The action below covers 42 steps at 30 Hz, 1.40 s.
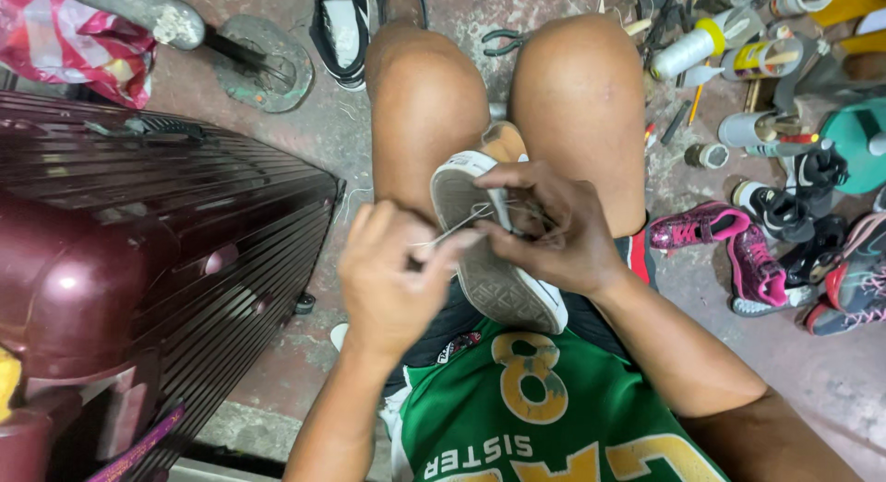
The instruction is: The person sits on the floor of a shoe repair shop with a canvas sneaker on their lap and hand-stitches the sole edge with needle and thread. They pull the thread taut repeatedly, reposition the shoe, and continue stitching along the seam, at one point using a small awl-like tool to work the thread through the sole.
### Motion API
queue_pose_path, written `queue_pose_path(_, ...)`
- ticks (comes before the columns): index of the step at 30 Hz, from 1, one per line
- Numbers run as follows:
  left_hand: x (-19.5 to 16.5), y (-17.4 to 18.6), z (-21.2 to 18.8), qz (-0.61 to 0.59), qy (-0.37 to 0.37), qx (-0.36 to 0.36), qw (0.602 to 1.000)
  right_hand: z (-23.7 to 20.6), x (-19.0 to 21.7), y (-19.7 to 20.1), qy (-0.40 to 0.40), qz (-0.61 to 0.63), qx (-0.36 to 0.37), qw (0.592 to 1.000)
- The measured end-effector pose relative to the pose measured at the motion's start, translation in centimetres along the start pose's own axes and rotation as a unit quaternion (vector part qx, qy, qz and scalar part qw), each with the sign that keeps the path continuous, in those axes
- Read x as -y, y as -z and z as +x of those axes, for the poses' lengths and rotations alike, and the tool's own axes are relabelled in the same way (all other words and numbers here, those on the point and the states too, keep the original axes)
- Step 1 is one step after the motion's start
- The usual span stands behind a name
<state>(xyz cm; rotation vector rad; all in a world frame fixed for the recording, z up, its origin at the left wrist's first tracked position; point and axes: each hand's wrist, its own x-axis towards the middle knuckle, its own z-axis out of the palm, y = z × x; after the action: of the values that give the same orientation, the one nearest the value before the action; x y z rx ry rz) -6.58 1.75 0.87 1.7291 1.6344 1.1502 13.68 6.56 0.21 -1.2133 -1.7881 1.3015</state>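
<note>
1. A worn shoe (489,251) with a grey patterned sole and a white rim lies sole-up on the person's lap, between the two bare knees, its toe pointing away from the body.
2. The right hand (554,228) wraps over the shoe's right edge, fingers curled down onto the rim and upper, holding it firmly.
3. The left hand (392,274) sits just beside the sole on the left, its thumb and fingertips pinched narrowly on a thin metal needle (452,231) that slants up toward the rim.
4. A pale thread (480,208) seems to loop near the needle's tip at the rim, though it is too fine to follow with certainty.
5. A dark maroon ribbed suitcase (166,224) fills the left side of the view, resting on the concrete floor (821,371).
6. To the right, well apart from the hands, a pair of pink sneakers (729,247) lies on the floor among other shoes.
7. Farther up on the right stand a white thread spool (685,50) and assorted cans and tools.
8. Pliers (503,41) lie on the floor beyond the knees, near a black-and-white shoe (343,30).
</note>
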Motion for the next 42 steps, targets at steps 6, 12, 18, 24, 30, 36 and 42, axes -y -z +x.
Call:
queue_pose_path(6,6.0,5.3,-5.5,-0.036,0.228,-0.093,0.969,-0.3,-1.3,-0.1,-0.032,0.069,-0.018,0.997)
queue_pose_path(12,8.9,2.7,-8.4,-0.132,0.369,-0.105,0.914,0.0,-0.9,-0.1,-0.052,0.135,-0.001,0.99)
queue_pose_path(18,4.1,0.3,-4.1,0.122,0.091,-0.111,0.982,-0.4,1.5,2.1,-0.059,0.009,0.038,0.997)
queue_pose_path(24,-1.0,-0.8,-1.0,0.064,-0.003,0.004,0.998,-1.3,2.7,7.3,0.019,-0.324,0.084,0.942)
queue_pose_path(30,-1.3,-1.8,0.1,0.03,0.026,0.02,0.999,1.2,1.0,7.0,0.217,-0.219,-0.005,0.951)
queue_pose_path(36,-1.2,-2.2,0.7,-0.022,0.015,0.04,0.999,3.3,0.4,6.6,0.288,-0.207,0.075,0.932)
queue_pose_path(42,-0.8,-2.1,1.3,0.004,0.008,0.043,0.999,3.3,0.7,6.6,0.242,-0.185,0.098,0.947)
